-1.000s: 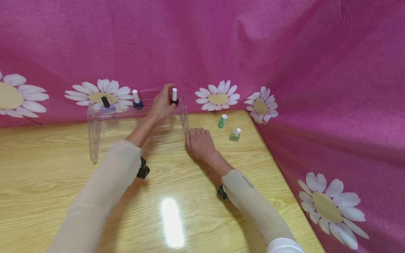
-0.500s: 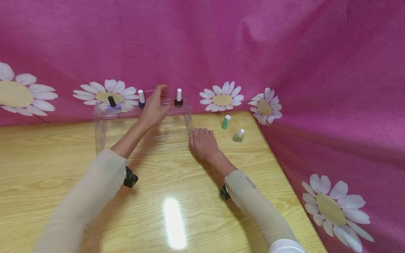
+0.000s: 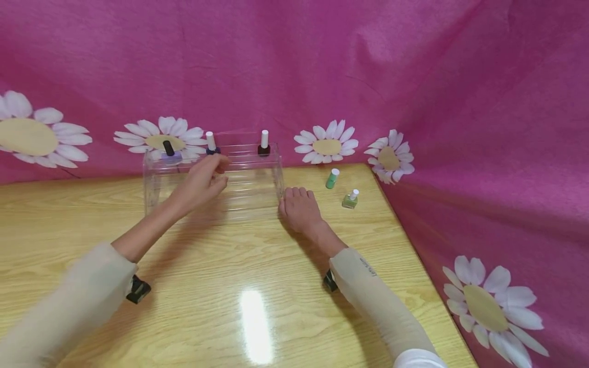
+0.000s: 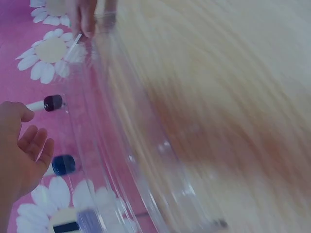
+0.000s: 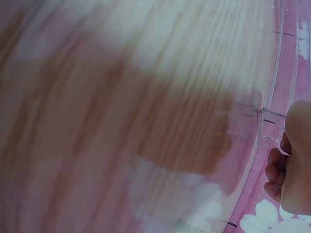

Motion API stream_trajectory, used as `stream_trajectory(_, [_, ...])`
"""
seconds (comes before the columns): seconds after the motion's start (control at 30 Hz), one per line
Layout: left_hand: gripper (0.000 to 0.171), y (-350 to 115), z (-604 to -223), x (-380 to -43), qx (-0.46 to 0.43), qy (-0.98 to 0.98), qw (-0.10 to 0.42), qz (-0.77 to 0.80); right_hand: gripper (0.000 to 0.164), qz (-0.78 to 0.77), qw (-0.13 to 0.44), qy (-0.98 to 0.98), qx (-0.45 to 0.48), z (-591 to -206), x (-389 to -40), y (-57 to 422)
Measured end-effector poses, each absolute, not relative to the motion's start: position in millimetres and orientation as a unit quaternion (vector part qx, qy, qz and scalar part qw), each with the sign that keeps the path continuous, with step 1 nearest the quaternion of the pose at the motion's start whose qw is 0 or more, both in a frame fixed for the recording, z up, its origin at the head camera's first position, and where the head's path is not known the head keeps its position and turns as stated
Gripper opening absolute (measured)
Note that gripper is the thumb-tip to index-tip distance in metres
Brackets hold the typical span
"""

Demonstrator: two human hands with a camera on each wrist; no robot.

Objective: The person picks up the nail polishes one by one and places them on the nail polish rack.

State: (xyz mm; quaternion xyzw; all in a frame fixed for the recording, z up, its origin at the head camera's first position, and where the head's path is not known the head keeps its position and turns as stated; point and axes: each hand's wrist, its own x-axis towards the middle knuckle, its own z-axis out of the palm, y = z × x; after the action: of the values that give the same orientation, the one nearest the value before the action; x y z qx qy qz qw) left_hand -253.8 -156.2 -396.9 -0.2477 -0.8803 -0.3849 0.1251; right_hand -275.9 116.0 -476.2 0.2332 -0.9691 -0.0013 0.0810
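Observation:
A clear acrylic tiered rack [image 3: 250,161] stands on the table against the cloth. Three nail polish bottles sit along its top tier: a lilac one with a black cap [image 3: 170,153], a dark blue one [image 4: 63,165] and a very dark red one [image 4: 53,103], both with white caps. My left hand [image 3: 198,181] hovers in front of the rack, holding nothing, thumb and fingers apart and loosely bent. At the rack's right end, my right hand [image 3: 301,210] grips its lower side with curled fingers [image 5: 276,172].
To the right of the rack, a green nail polish bottle [image 3: 332,179] and a squarer light green one [image 3: 350,200] stand on the wooden table [image 3: 207,306]. Pink daisy-print cloth [image 3: 257,66] hangs behind and along the right edge.
My left hand has drawn back from the dark red bottle, moving left and toward me, leaving that bottle on the top tier. My right hand stays at the rack's end.

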Motion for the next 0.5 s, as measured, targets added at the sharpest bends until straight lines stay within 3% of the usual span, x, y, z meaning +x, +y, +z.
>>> stream_trajectory(0.17, [0.025,-184.6,-402.2,-229.4,-0.230,-0.906,0.116,-0.335,0.029,-0.006,0.088,-0.967,0.238,-476.7,-275.8,116.1])
stream_trajectory(0.5, [0.027,-247.4,-414.5,-187.1,-0.110,-0.945,0.078,-0.297,0.031,-0.012,0.079,-0.969,0.233,-475.5,-275.5,116.3])
